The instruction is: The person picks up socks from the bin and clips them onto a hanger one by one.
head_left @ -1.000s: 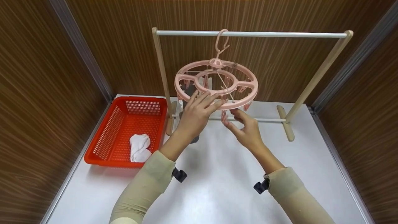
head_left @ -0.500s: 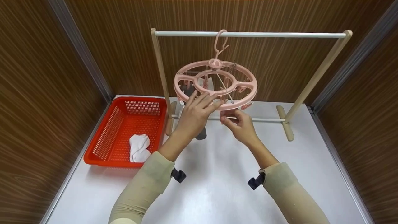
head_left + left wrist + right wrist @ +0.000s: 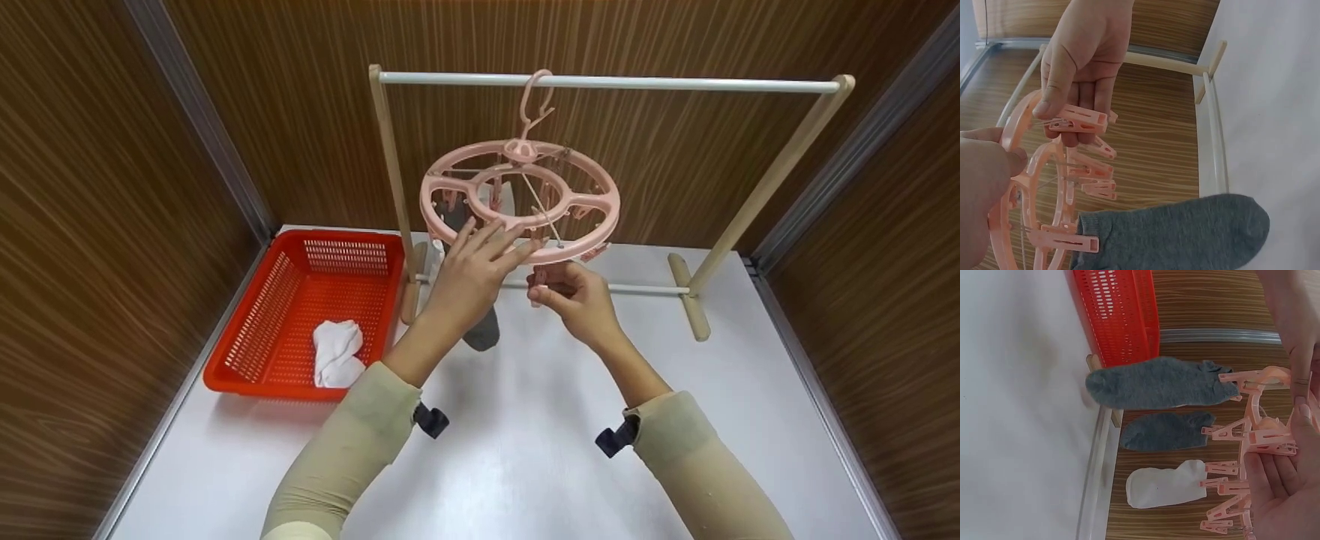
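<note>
A round pink clip hanger (image 3: 611,217) hangs by its hook from the rack's white bar. My left hand (image 3: 469,281) holds its front rim, with thumb and fingers on either side of the ring (image 3: 1010,126). Just right of it, my right hand (image 3: 589,304) pinches a pink clothespin (image 3: 1081,119) under the rim, thumb on one side and fingers behind; no cloth shows in that clip. In the right wrist view, a large grey sock (image 3: 1157,385), a second grey sock (image 3: 1165,431) and a white sock (image 3: 1165,485) hang from other clips.
A red plastic basket (image 3: 401,315) stands at the left with white cloth (image 3: 337,354) inside. The drying rack has a white top bar (image 3: 675,82) and wooden legs (image 3: 772,180). Wood-patterned panels close in the back and both sides of the white tabletop (image 3: 510,465).
My right hand has shifted slightly left and closed its thumb and fingers on the clothespin. The grey sock below the hanger has swung a little. My left hand stays on the rim.
</note>
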Available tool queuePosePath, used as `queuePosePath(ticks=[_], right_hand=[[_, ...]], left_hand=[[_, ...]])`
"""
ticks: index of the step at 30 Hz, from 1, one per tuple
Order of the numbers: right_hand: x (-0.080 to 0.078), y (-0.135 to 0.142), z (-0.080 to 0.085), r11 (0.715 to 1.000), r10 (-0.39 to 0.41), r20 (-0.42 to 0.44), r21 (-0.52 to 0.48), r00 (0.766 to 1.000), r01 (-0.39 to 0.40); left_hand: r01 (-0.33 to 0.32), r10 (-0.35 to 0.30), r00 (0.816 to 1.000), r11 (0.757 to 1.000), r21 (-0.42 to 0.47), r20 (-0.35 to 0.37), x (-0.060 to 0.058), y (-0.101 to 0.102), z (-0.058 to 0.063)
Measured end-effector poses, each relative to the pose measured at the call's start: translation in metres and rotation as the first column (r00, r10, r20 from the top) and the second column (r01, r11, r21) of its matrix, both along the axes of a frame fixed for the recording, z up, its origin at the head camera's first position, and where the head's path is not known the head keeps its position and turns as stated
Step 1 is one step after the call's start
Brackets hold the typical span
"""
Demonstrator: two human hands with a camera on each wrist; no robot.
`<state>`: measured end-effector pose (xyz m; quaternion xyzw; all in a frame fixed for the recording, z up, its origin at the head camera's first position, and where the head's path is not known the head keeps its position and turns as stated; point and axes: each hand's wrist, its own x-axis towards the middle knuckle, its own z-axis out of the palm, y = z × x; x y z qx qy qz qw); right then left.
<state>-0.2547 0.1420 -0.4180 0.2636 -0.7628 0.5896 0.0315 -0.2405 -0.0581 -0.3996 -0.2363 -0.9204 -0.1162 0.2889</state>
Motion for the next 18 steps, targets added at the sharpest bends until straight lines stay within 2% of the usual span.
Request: queuePosePath(ticks=[11,15,18], right_hand=[[0.002,-0.002,0.001,0.999,0.000,-0.041,-0.035,0.999,-0.002],[0.002,-0.001,0.000,0.998,-0.012,-0.034,-0.054,0.999,0.011],[0.001,-0.002,-0.002,0.998,-0.021,-0.035,-0.054,0.999,0.019]], left_hand=[[0.035,-0.033,0.999,0.998,0.048,-0.042,0.004,-0.009,-0.009],[0.024,-0.021,0.999,0.998,0.063,-0.043,0.009,-0.017,-0.013],[-0.002,0.008,0.998,0.996,0.088,-0.059,0.014,-0.031,-0.017]])
